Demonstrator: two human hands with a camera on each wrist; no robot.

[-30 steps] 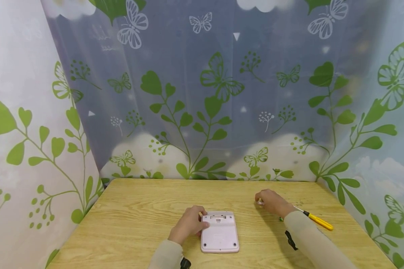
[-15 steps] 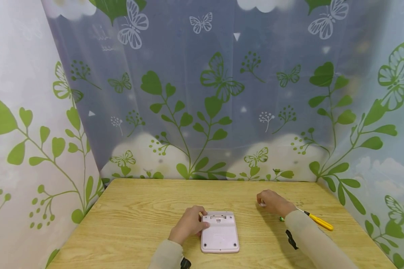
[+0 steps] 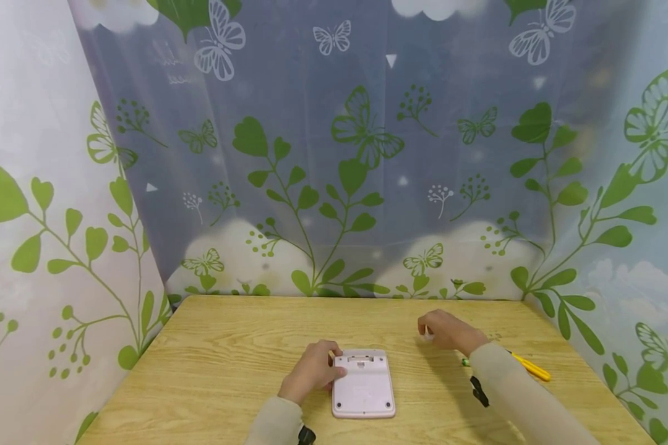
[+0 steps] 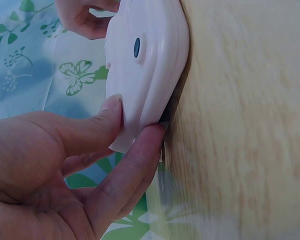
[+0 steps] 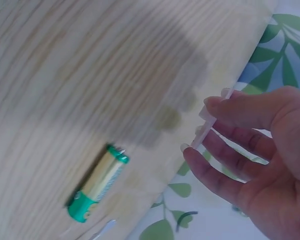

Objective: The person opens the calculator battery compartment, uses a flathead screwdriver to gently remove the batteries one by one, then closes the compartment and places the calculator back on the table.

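Note:
A pale pink calculator [image 3: 363, 392] lies face down on the wooden table, its battery compartment [image 3: 360, 358] uncovered at the far end. My left hand [image 3: 312, 371] grips its left edge; in the left wrist view the thumb presses the back while fingers [image 4: 135, 160] hold the rim from below. Off to the right, my right hand [image 3: 451, 330] pinches a small whitish battery cover [image 5: 206, 127] between thumb and fingertips, above the table. Below that hand lies a green and gold battery [image 5: 97, 185], which shows only as a green bit beside the sleeve in the head view.
A yellow-handled screwdriver [image 3: 531, 368] lies on the right of the table [image 3: 245, 346], its shaft hidden by the right sleeve in the head view. Patterned curtains [image 3: 289, 185] hang behind the table and at both sides.
My right hand shifts slightly right, then back left, still pinching the battery cover. Its sleeve now hides the screwdriver's shaft. My left hand and the calculator stay put.

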